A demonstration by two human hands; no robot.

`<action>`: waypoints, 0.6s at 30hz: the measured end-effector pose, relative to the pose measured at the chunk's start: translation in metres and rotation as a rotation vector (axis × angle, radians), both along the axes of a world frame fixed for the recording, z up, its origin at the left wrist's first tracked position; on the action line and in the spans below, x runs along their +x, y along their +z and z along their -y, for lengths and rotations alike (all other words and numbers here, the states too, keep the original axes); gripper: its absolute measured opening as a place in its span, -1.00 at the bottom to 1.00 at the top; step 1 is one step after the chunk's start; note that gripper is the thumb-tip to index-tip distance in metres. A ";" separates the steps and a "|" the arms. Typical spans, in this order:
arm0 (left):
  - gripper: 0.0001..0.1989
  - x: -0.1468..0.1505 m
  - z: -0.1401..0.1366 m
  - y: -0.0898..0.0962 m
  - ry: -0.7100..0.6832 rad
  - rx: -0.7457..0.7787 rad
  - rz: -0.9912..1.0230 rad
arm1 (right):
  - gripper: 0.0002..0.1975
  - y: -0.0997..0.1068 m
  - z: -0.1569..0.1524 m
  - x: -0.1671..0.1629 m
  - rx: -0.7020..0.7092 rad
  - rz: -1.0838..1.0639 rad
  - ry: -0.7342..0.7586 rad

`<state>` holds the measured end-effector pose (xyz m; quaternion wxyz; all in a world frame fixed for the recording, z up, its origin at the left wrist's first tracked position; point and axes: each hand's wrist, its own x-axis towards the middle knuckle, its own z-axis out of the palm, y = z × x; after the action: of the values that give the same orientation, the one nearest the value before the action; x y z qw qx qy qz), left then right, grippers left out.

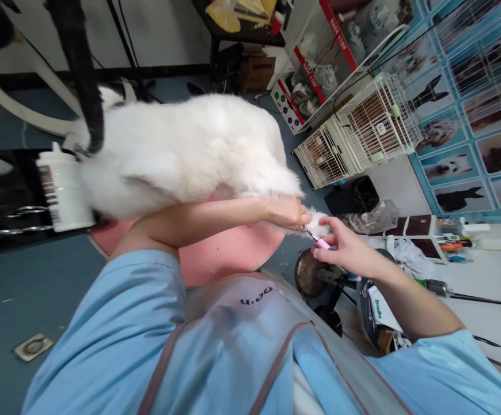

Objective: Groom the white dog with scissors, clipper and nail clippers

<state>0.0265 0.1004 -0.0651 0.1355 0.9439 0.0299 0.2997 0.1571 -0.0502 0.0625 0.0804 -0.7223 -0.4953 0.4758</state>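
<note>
A fluffy white dog [190, 138] stands on a round pink table top [220, 253], its head end at the left. My left hand [285, 211] reaches along its side, closed round a lower leg. The furry paw [318, 220] sticks out beyond those fingers. Beside the paw, my right hand [341, 245] is closed on a slim tool [325, 244] with a pink and blue handle. Its thin metal tip points at the paw, close to my left fingertips. The exact kind of tool is too small to make out.
A black padded arm [82, 75] hangs by the dog's head, near a white bottle [63, 190]. Beyond the paw are a round stool [310, 274], a white wire cage [358, 129] and a black bin [354, 196]. Shelves [319, 69] stand at the back.
</note>
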 end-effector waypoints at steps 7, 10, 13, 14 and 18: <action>-0.57 0.006 0.005 0.013 -0.127 0.350 -0.338 | -0.48 -0.007 -0.011 0.013 -0.003 0.058 0.033; -0.59 0.008 0.007 0.016 -0.136 0.359 -0.371 | -0.46 -0.008 -0.012 0.019 -0.066 -0.011 -0.003; -0.63 0.009 0.008 0.018 -0.122 0.362 -0.417 | -0.46 -0.009 -0.015 0.024 -0.125 -0.067 -0.020; -0.64 0.009 0.008 0.018 -0.121 0.361 -0.429 | -0.47 -0.009 -0.015 0.025 -0.138 -0.075 -0.019; -0.63 0.011 0.007 0.017 -0.136 0.368 -0.437 | -0.51 -0.007 -0.016 0.024 -0.143 -0.064 -0.010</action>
<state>0.0373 0.0933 -0.0480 -0.0277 0.9946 -0.0596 0.0801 0.1816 -0.0345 0.0552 0.0469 -0.7131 -0.4536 0.5325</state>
